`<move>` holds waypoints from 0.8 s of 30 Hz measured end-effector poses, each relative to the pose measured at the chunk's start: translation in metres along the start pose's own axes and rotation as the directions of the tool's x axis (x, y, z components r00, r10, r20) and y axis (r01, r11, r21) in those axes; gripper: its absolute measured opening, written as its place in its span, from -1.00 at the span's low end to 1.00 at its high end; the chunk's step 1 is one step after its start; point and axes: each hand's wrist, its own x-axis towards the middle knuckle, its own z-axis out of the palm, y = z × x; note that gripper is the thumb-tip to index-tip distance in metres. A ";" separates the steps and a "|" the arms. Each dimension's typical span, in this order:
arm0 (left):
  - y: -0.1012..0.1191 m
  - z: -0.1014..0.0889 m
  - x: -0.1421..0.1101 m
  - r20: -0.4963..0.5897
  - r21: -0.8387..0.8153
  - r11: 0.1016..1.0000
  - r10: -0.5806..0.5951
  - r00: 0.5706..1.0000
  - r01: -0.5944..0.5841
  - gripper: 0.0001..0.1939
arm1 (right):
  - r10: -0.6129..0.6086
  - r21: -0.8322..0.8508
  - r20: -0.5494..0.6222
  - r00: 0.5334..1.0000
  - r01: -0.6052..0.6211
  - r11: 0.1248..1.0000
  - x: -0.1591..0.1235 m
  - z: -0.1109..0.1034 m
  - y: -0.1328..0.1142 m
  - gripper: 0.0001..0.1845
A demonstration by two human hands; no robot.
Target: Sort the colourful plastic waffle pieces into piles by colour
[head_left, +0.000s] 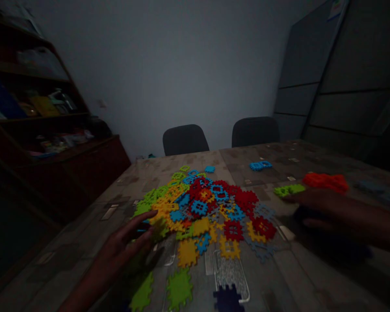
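Left hand (117, 249) at tile heap (201, 208) (right hand (334, 212) by green tile (289, 190))

A heap of interlocking plastic tiles (208, 208) blocks the middle of the tabletop (74, 247), so a straight reach from near to far meets it. The left hand (117, 247) is at its near-left flank, where a hand could pass along the tabletop's left side, toward the dark wooden cabinet (71, 177). The right hand (331, 216) lies just short of green tiles (289, 190) and a red-orange tile stack (325, 182), which obstruct its far path. A hand could pass between the heap and blue tiles (260, 165). Two chairs (185, 139) (255, 131) stand beyond the far edge.
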 end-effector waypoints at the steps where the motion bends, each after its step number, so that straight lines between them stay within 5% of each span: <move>1: -0.004 -0.005 0.003 -0.016 -0.001 1.000 -0.004 1.000 0.004 -0.31 | -0.064 0.056 0.076 0.995 0.060 0.997 -0.001 0.005 -0.023 -0.48; 4: -0.017 -0.018 0.011 -0.062 0.005 1.000 -0.007 0.998 0.007 -0.24 | -0.178 0.198 0.292 0.940 0.122 0.973 -0.005 0.016 -0.095 -0.51; 9: -0.035 -0.022 0.017 -0.091 0.060 0.997 0.061 0.994 -0.056 -0.27 | -0.327 0.188 0.233 0.916 0.288 0.939 -0.008 0.052 -0.174 -0.62; 12: -0.032 -0.017 0.012 -0.011 0.089 0.985 0.151 0.988 -0.150 -0.43 | -0.422 0.086 0.135 0.896 0.414 0.906 -0.009 0.086 -0.185 -0.68; 19: -0.013 -0.019 0.004 0.136 0.139 0.969 0.185 0.973 -0.204 -0.57 | -0.412 -0.012 -0.068 0.908 0.413 0.911 -0.019 0.158 -0.176 -0.71; 24: -0.010 -0.020 -0.003 0.194 0.173 0.968 0.149 0.970 -0.183 -0.60 | -0.495 0.128 -0.068 0.866 0.500 0.856 -0.012 0.159 -0.163 -0.85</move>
